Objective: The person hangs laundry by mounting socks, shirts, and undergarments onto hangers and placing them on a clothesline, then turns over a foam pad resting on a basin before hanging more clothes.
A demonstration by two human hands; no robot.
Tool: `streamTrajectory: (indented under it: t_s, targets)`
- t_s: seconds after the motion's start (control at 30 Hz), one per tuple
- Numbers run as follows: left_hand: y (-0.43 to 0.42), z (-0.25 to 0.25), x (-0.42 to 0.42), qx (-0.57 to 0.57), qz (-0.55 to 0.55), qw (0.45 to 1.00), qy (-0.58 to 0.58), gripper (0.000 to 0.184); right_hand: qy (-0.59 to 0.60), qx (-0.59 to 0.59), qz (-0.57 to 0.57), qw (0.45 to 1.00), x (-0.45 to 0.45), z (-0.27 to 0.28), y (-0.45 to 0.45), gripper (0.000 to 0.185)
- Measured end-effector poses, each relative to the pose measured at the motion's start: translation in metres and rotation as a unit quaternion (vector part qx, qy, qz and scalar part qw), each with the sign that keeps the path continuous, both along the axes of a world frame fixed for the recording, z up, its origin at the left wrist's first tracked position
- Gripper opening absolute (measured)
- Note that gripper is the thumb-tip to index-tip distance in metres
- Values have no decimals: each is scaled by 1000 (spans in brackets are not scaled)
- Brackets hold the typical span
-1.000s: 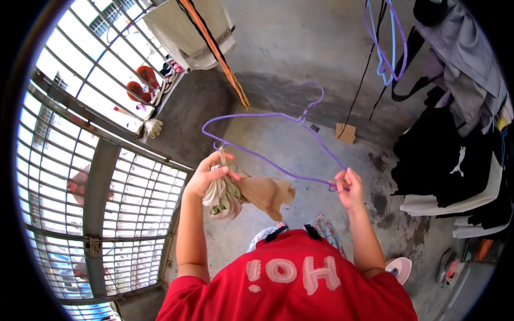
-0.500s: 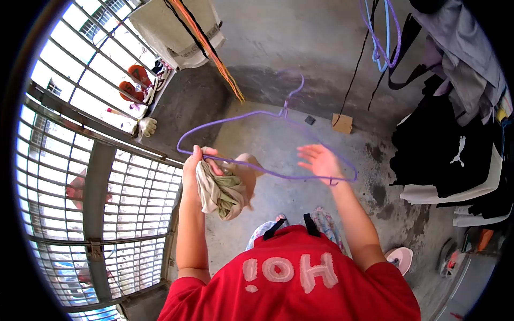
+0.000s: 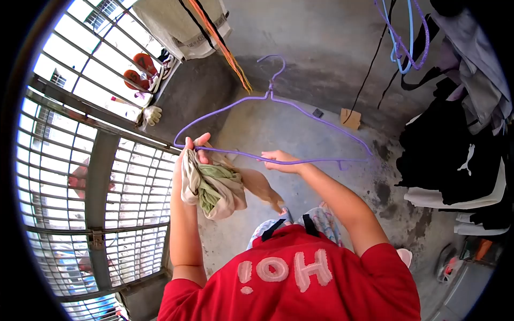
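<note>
My left hand (image 3: 198,150) grips the lower left corner of a purple hanger (image 3: 321,122), together with a bunched cream and green cloth (image 3: 214,187) that hangs below the fingers. Beside that bundle, a tan piece of fabric (image 3: 261,188) trails down to the right. My right hand (image 3: 281,161) is at the middle of the hanger's lower bar, fingers curled together; whether they hold the bar or something else I cannot make out. The hanger's hook points up, and its right corner is unheld.
Barred windows (image 3: 136,198) line the left side, with shoes (image 3: 143,72) and a glove (image 3: 152,115) on a ledge. Orange and black cords (image 3: 219,40) hang above. At right are dark hanging clothes (image 3: 447,155) and more hangers (image 3: 404,40). A cardboard piece (image 3: 350,119) lies by the wall.
My right hand let go of the hanger's right corner, opened, then moved left along the lower bar and curled its fingers. The hanger turned more level, and the cloth bundle shifted left with my left hand.
</note>
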State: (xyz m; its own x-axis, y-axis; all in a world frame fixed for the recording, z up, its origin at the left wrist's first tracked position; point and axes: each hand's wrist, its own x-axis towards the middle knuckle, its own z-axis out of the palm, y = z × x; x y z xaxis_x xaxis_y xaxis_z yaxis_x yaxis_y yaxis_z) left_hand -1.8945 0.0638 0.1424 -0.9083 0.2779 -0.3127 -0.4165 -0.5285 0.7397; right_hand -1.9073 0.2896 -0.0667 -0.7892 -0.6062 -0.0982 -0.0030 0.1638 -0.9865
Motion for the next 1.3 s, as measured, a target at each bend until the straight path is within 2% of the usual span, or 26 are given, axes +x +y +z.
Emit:
streamTrajectory:
  t_s: [0.03,0.07,0.1,0.13,0.17,0.2,0.23,0.3,0.33,0.43,0.47,0.5,0.57,0.6,0.63,0.7,0.73,0.8,0.83,0.9,0.93,1.03,1.07,1.13,1.27,1.3]
  targets:
    - [0,-3,-1,2,-1,1000,-3,46,-111,-77,-24,990,3,2,4,19]
    - [-2,-7,-1,20,-20,1000,-3,47,-146,-144,-75,976,-1,-26,-4,26]
    - [-2,-10,-1,39,-39,998,-3,47,-149,-144,-80,975,0,-21,-7,26]
    - [3,-9,1,34,-44,998,-2,48,9,-82,-121,989,1,-12,-11,38]
    - [6,-7,2,35,-56,998,-16,48,167,-17,-157,973,1,-3,-16,51]
    - [8,-8,3,36,-59,997,-24,48,172,28,-145,974,1,-2,-25,45]
    - [10,-8,3,35,-61,997,-32,48,170,27,-147,974,1,-8,-30,45]
    - [10,-8,3,65,-66,995,-35,49,166,122,-43,977,2,-17,-34,25]
    - [12,-6,4,96,-68,992,-35,50,164,116,-43,979,5,-20,-29,16]
    - [9,-1,8,90,-34,995,-24,52,191,143,-10,971,15,-32,2,19]
    - [9,-1,8,90,-31,995,-24,52,139,62,-4,988,12,-48,8,17]
    - [7,-1,8,87,-30,995,-29,52,139,63,-3,988,10,-43,8,17]
    - [7,-1,8,86,-30,995,-34,51,-15,20,-149,989,9,-16,7,17]
    - [10,-1,9,94,-37,994,-42,51,95,-1,-195,976,7,-5,0,22]
    - [14,0,10,102,-43,993,-50,51,96,-2,-194,976,1,-5,-10,22]
    - [18,4,11,99,-41,993,-51,50,234,65,-199,949,-9,-6,-28,24]
    - [18,5,11,101,-38,992,-59,50,233,63,-198,950,-11,-9,-30,24]
    - [18,5,11,92,-27,993,-63,50,186,156,-22,970,-15,-19,-33,22]
    - [16,5,12,90,-25,994,-62,50,187,154,-20,970,-17,-26,-31,22]
    - [9,2,11,86,-32,995,-39,51,269,139,-81,950,-18,-41,-17,19]
    - [3,-4,9,90,-34,995,-28,51,274,134,-126,944,-8,-17,0,18]
    - [4,0,11,71,-9,997,-33,51,328,150,-166,918,20,-2,34,25]
    - [3,-2,10,73,-7,997,-33,51,327,153,-166,918,28,2,41,25]
    - [3,-4,8,79,-15,996,-39,51,157,201,-66,965,46,8,50,38]
    - [15,1,8,32,-19,999,-31,47,146,146,-118,971,76,-3,61,50]
    - [16,0,7,26,-26,999,-23,47,131,210,-74,966,80,-4,65,49]
